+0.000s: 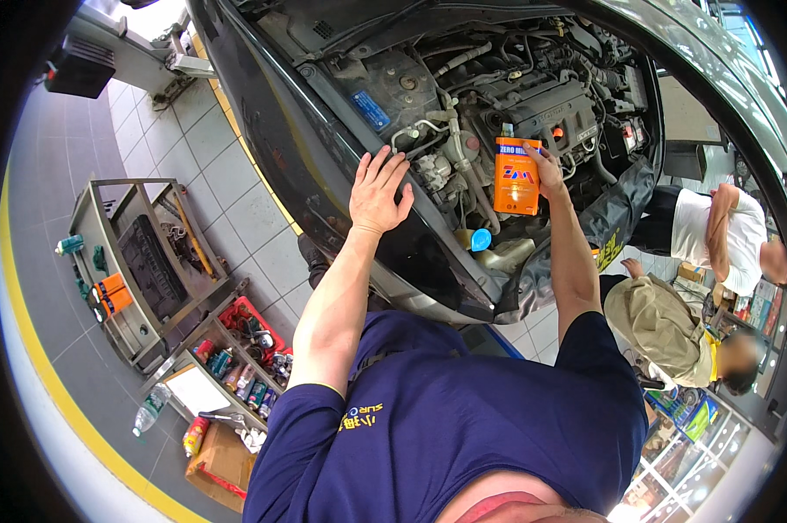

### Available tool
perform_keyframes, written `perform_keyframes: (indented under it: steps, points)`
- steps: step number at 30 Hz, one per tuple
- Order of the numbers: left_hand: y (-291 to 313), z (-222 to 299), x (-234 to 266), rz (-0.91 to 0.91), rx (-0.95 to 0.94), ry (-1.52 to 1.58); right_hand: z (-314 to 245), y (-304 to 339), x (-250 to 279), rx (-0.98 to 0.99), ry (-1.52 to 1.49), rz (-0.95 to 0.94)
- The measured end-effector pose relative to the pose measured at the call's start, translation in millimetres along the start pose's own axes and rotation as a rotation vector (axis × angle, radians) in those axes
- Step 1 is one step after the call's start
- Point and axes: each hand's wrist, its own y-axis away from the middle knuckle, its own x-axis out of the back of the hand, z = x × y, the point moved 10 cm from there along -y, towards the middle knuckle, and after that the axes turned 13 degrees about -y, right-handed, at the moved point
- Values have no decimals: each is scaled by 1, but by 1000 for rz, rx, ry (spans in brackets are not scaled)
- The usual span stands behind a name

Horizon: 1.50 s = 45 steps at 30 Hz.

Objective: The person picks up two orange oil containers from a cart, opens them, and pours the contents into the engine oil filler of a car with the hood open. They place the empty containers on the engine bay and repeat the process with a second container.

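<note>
Dark, glossy car is the biggest item, front end facing the person, hood up, engine bay exposed. Two other people on the right side: one in a white T-shirt, one in a loose tan shirt bent forward. Grey metal cart at left on the tiled floor; black ribbed panel lies in it, orange-and-black packs sit at its near end, mixed small cans and bottles fill the section nearer the person. Soft black fender cover drapes over the car's front edge. Dark grey plastic engine cover sits mid-bay. Brown cardboard box below the cart. Left hand: palm down on the fender edge, fingers spread, grip released. Right hand: grip closed around the right side of an orange rectangular can. Can is over the engine bay, just beside the engine cover, spout end toward the engine; can't tell whether the spout touches anything. Clear plastic bottle beside the cart. Round bright-blue cap below the can, near the bay's front corner.
</note>
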Motion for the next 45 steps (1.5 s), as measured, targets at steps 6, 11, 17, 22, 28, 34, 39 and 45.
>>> perform_keyframes:
  steps: [6, 11, 17, 22, 28, 34, 39, 45]
  points:
    - [0, 0, 1, 7, 4, 14, -1, 0, 3, 17, 6, 50]
    - [0, 0, 1, 9, -2, 0, -1, -4, 5, 29, 18, 60]
    - [0, 0, 1, 11, -1, 4, 1, -10, 4, 13, 21, 4]
    - [0, 0, 0, 7, 3, 2, 2, -8, 7, 2, 54, 65]
    - [0, -1, 0, 2, 4, 2, 0, -4, 5, 2, 82, 93]
    - [0, -1, -1, -3, 6, -1, 1, -7, 4, -10, 71, 57]
    - [0, -1, 0, 0, 5, -2, 0, -1, 2, -20, 73, 90]
    - [1, -1, -1, -4, 6, 1, -2, 4, 1, -35, 84, 146]
